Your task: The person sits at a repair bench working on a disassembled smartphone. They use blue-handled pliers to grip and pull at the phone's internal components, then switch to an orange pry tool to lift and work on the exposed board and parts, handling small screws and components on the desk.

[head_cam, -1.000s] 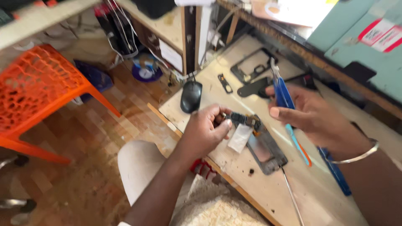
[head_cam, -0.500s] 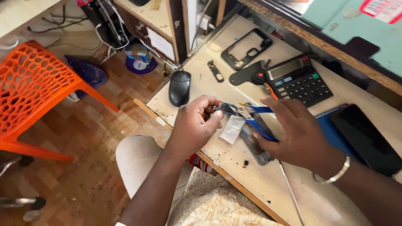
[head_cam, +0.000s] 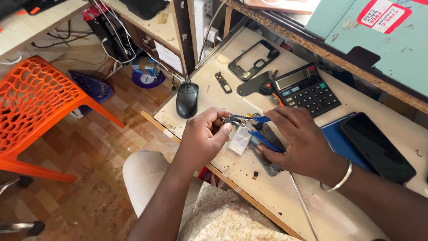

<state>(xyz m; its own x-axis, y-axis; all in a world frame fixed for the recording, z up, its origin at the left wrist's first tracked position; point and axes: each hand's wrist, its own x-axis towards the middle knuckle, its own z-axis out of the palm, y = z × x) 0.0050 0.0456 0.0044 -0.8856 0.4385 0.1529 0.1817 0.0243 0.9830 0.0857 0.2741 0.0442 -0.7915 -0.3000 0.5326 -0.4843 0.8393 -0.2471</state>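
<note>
From the head camera, looking down: my left hand (head_cam: 203,140) is curled nearly closed, thumb and fingertips pinching a small dark part (head_cam: 232,119) just above the table (head_cam: 267,192). My right hand (head_cam: 298,138) is wrapped around the blue-handled pliers (head_cam: 258,129), whose nose meets that part. Under them lies an opened phone body (head_cam: 267,158) with a pale square piece (head_cam: 239,140) beside it, both flat on the table.

I'd judge the work midway: the phone is already open, a black frame (head_cam: 254,58) and a small strip (head_cam: 223,81) lie set aside farther back, and the little part is in the tool but not seated anywhere.

Around me: a black mouse (head_cam: 187,99) just left of my knuckles, a calculator (head_cam: 305,88) behind, a dark phone (head_cam: 379,147) on a blue mat (head_cam: 341,143) to the right. Nothing crowds my hands. An orange chair (head_cam: 40,107) stands on the floor.
</note>
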